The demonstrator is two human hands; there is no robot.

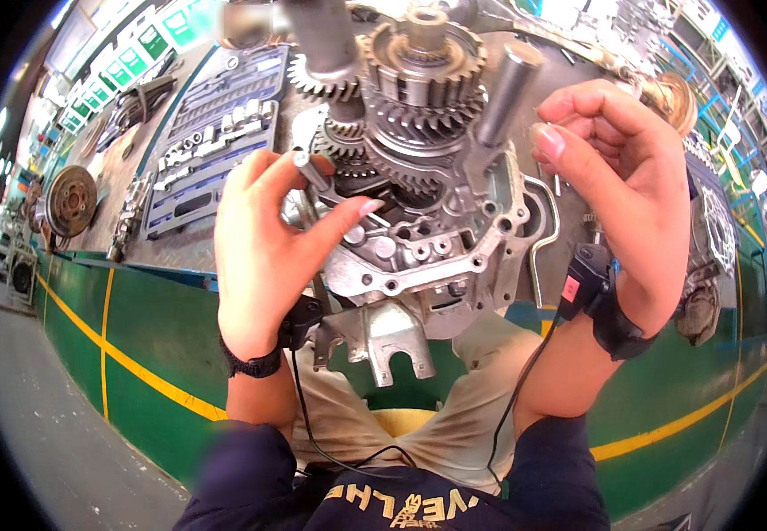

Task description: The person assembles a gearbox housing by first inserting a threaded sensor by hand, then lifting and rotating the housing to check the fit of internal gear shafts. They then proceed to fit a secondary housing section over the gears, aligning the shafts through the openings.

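Observation:
In front of me stands a gearbox, its grey metal housing [481, 257] carrying upright shafts stacked with toothed gears [423, 111]. My left hand [264, 234] is at the housing's left side, thumb stretched apart over the casting. Its fingertips are beside a short metal rod [314, 173], partly behind it; whether they touch it is hard to see. Right of the gears, my right hand [627, 168] is raised with curved fingers, a gap between thumb and forefinger and nothing visible in it. A thick smooth rod [509, 93] rises just left of those fingertips.
A blue socket-set case [211, 146] lies on the workbench at left, near a round rusty disc [71, 201]. A bent metal tube [543, 239] runs along the housing's right side. More castings [711, 230] sit at far right. Black cables [308, 416] hang from both wrist straps.

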